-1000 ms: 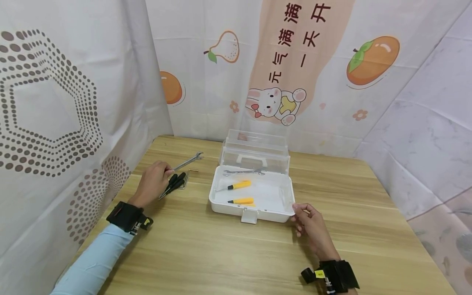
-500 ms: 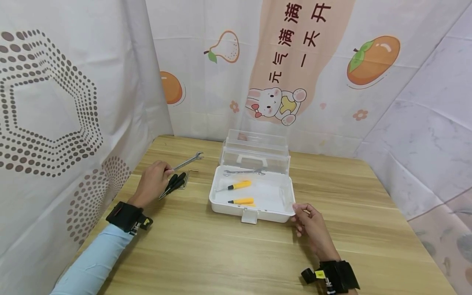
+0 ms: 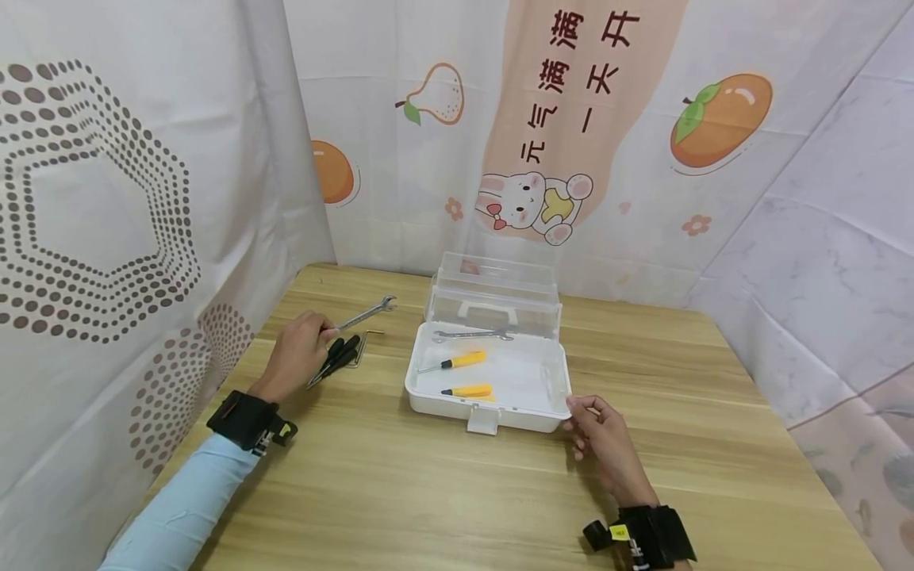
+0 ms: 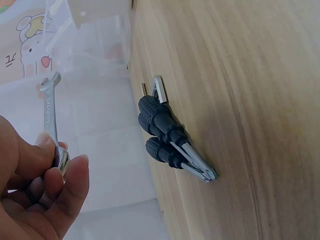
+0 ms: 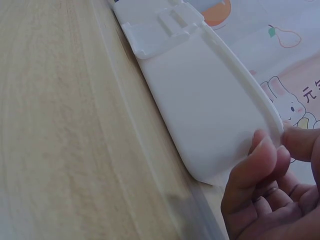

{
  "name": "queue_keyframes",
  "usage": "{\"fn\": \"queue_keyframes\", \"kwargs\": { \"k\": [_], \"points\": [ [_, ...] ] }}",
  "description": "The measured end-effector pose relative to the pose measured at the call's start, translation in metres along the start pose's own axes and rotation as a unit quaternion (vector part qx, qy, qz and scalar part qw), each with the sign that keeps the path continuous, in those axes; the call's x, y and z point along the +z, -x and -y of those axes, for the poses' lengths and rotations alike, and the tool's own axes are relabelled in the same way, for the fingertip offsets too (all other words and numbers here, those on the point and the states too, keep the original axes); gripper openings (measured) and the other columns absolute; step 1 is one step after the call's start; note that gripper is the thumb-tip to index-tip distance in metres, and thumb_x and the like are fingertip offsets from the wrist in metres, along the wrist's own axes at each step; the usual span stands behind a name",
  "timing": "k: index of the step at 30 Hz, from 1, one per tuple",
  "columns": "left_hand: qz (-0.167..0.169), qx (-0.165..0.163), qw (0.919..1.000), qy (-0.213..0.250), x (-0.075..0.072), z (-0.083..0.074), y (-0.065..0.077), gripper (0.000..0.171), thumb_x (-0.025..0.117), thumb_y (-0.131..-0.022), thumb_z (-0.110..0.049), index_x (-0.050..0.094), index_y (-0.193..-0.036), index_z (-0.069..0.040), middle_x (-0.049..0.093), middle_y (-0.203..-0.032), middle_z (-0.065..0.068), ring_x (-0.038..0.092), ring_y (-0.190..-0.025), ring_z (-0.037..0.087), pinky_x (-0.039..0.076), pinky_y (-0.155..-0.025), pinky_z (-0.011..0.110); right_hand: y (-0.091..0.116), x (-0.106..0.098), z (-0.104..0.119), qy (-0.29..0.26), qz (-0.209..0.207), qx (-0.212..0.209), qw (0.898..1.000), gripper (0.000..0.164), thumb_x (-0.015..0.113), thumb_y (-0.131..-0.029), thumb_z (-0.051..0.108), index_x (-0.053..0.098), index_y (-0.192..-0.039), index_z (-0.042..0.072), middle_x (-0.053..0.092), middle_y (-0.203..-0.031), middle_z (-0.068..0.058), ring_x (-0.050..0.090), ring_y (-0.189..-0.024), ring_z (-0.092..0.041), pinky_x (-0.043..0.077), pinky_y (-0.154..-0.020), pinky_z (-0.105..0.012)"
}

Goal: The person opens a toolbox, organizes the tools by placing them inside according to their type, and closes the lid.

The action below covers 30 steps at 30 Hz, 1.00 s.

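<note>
My left hand [image 3: 296, 357] pinches a silver wrench [image 4: 50, 110] by one end, its open jaw pointing away from the hand. Just beside that hand on the table lie several black-handled screwdrivers [image 4: 162, 122] and a bent hex key [image 4: 159, 89]. A white toolbox [image 3: 521, 412] stands with its clear lid [image 3: 496, 274] folded back. Inside it are another wrench [image 3: 471, 334], a yellow screwdriver [image 3: 464, 359] and more yellow-handled pieces [image 3: 467, 390] near the front wall. My right hand [image 3: 603, 436] pinches the rim at the box's front right corner, thumb on top and fingers outside.
The wooden table [image 3: 428, 500] runs back to a printed curtain [image 3: 400, 174]. Another curtain [image 3: 236, 119] hangs along the left edge. A white latch [image 3: 483, 419] sticks out from the toolbox's front.
</note>
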<state>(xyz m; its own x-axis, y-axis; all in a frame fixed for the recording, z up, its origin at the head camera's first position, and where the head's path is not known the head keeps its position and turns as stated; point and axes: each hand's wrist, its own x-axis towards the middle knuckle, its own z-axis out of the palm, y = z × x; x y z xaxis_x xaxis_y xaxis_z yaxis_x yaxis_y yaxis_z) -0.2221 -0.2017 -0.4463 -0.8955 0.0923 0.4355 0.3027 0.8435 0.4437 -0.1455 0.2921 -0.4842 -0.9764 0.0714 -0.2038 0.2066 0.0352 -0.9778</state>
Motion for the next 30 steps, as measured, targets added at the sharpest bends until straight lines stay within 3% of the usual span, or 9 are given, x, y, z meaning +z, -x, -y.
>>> {"fn": "queue_keyframes", "kwargs": {
  "k": [14, 30],
  "points": [
    [-0.006, 0.001, 1.0000, -0.005, 0.0019, -0.0020, -0.0019, 0.011, 0.066, -0.100, -0.005, 0.068, -0.097, 0.006, 0.063, -0.089, 0.016, 0.060, -0.079, 0.030, 0.051, -0.069, 0.046, 0.0023, 0.0009, 0.0033, -0.006, -0.002, 0.007, 1.000, 0.035, 0.062, -0.105, 0.029, 0.054, -0.119, -0.001, 0.064, -0.083, -0.007, 0.045, -0.058, -0.012, 0.045, -0.049, -0.026],
    [-0.029, 0.019, 0.9988, -0.034, 0.0052, -0.0052, -0.0002, 0.013, 0.069, -0.099, -0.009, 0.071, -0.095, 0.003, 0.065, -0.087, 0.015, 0.061, -0.078, 0.031, 0.051, -0.065, 0.046, 0.0019, 0.0004, 0.0025, -0.005, 0.001, 0.007, 1.000, 0.038, 0.063, -0.104, 0.031, 0.054, -0.121, -0.002, 0.064, -0.082, -0.006, 0.045, -0.058, -0.012, 0.045, -0.049, -0.026]
  ]
}}
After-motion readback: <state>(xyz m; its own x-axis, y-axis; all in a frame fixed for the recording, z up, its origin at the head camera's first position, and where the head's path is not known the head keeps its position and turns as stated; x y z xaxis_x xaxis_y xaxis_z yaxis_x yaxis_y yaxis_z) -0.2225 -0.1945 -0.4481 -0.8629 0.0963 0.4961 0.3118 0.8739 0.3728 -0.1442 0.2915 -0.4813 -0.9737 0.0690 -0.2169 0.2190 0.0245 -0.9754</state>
